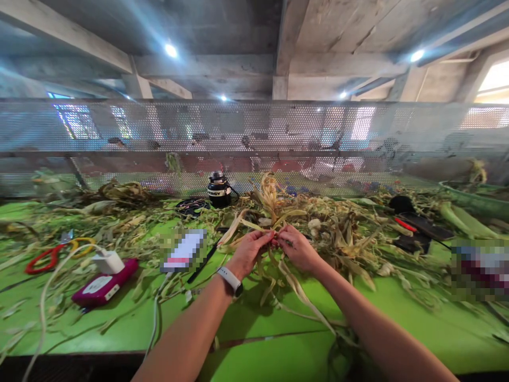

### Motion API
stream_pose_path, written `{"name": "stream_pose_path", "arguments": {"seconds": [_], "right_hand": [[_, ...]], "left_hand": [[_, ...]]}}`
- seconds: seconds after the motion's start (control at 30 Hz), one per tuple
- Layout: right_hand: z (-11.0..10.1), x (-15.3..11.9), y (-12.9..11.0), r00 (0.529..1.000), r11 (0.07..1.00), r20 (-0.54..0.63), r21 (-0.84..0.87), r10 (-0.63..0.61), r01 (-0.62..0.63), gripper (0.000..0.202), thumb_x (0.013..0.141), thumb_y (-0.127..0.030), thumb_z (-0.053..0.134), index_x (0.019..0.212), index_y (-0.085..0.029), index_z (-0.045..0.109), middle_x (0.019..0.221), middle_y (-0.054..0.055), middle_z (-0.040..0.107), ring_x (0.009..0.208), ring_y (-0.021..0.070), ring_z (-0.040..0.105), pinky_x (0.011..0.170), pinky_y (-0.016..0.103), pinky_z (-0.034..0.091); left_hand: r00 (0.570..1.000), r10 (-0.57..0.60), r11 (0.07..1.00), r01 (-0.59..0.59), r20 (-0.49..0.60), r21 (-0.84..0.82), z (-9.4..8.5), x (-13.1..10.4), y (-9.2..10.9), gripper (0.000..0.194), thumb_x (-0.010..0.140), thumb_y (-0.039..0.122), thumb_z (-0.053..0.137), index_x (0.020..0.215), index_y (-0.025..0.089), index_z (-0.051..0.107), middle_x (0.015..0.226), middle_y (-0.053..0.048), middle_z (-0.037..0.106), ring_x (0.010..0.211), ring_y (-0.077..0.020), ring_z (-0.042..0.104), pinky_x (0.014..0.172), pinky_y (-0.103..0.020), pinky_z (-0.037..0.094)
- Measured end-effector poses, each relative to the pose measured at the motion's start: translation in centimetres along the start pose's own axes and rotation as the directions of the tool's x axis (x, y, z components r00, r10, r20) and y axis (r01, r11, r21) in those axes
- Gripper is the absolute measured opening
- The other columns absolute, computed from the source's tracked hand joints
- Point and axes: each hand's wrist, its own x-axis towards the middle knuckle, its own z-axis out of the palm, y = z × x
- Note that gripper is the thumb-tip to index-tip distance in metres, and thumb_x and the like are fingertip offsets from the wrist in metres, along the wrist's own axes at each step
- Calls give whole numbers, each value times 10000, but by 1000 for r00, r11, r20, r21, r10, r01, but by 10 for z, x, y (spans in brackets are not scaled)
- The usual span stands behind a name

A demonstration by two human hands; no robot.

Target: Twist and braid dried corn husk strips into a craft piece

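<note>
My left hand, with a white-banded watch on its wrist, pinches dried corn husk strips at the middle of the table. Close against it, my right hand grips the same husk bundle, its fingertips nearly touching those of the left. Pale husk leaves fan upward above the fingers, and one long strip trails down toward the table's front. The exact spot where the fingers meet is too small to make out. Loose dried husks lie heaped just right of my hands.
On the green table, a phone with a cable lies left of my hands. Beyond it are a magenta power strip with a white charger, and scissors. A black jar stands before a perforated metal screen.
</note>
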Motion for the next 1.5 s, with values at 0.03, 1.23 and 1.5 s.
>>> {"name": "stream_pose_path", "arguments": {"seconds": [0.03,1.23,1.5], "right_hand": [[-1,0,-2,1000,1000,-8,-11,-9,9,248,872,-231,455,666,-175,581,794,49,520,789,162,505,742,294,428],[-2,-4,4,952,974,-295,-179,80,-138,129,861,-238,432,833,-194,550,878,75,551,870,201,502,798,322,395],[4,-3,0,996,984,-50,-155,77,-84,302,899,-318,389,642,-201,495,685,30,511,698,163,479,663,279,380]], "left_hand": [[1000,5,1000,-5,-1,21,0,1,0,294,444,254,840,653,125,680,607,-4,656,558,-89,559,610,-216,436],[993,32,999,-30,-113,22,-5,3,-3,103,644,243,717,725,184,695,714,-10,675,680,-131,603,707,-271,466],[986,92,995,-88,-138,36,-1,1,-2,130,589,173,739,699,187,671,733,0,692,722,-136,623,790,-286,468]]}}
